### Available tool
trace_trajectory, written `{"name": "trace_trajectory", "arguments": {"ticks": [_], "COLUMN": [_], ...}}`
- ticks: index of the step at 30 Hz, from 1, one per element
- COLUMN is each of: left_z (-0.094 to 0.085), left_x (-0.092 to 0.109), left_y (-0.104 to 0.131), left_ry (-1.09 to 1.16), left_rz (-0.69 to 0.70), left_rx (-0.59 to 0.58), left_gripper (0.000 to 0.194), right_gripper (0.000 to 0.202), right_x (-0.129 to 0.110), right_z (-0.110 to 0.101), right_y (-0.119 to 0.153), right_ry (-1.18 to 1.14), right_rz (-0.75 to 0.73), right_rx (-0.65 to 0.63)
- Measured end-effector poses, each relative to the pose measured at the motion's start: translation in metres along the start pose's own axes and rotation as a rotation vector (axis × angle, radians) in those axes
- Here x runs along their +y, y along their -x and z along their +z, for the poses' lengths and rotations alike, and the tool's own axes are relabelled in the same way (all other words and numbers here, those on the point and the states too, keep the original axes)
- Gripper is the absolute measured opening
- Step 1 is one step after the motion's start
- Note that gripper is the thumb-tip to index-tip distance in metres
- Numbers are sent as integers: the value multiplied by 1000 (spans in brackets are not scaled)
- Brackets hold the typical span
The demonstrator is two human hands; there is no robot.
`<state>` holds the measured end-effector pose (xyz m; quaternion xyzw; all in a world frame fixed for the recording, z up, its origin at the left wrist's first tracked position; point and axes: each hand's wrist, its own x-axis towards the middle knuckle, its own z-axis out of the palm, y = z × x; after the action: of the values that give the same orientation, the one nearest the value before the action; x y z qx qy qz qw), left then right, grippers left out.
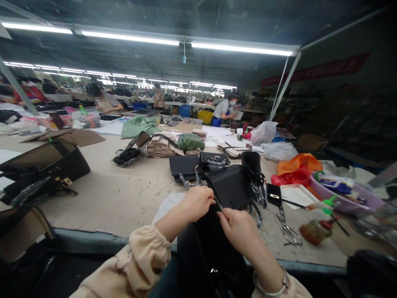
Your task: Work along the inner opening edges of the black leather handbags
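Note:
A black handbag (198,252) stands upright in front of me at the table edge, its dark inside partly in shadow. My left hand (196,203) is closed, its fingers pinching the bag's upper rim at the far end. Close beside it, my right hand (240,227) grips the same rim between thumb and fingers. Just beyond my hands lies another black bag (229,186) with plastic-wrapped handles. Smaller black bags (185,167) sit behind it. My fingertips partly hide the edge they hold.
Scissors (290,234), a glue bottle (316,229) and a purple basin (362,203) are at the right. A large open black bag (46,169) stands at the left. Stacked brown pieces (161,147) and green cloth (139,126) lie farther back. Several people work beyond the table.

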<state>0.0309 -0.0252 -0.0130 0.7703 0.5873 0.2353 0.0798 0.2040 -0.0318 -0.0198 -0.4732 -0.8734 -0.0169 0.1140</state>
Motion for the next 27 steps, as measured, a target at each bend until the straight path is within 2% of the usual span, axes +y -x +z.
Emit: {"name": "trace_trajectory", "arguments": {"ticks": [14, 21, 27], "left_z": [0, -6, -6], "left_x": [2, -9, -13], "left_y": [0, 1, 2], "left_ry": [24, 155, 256], "left_rz": [-24, 80, 175], "left_rx": [20, -11, -46], "left_gripper": [15, 9, 7], "right_gripper": [36, 36, 28], "right_x": [2, 9, 7], "right_z": [0, 0, -4], "right_y": [-1, -3, -1], "right_ry": [6, 55, 85], "right_rz": [5, 20, 36], "right_rx": [3, -32, -32]}}
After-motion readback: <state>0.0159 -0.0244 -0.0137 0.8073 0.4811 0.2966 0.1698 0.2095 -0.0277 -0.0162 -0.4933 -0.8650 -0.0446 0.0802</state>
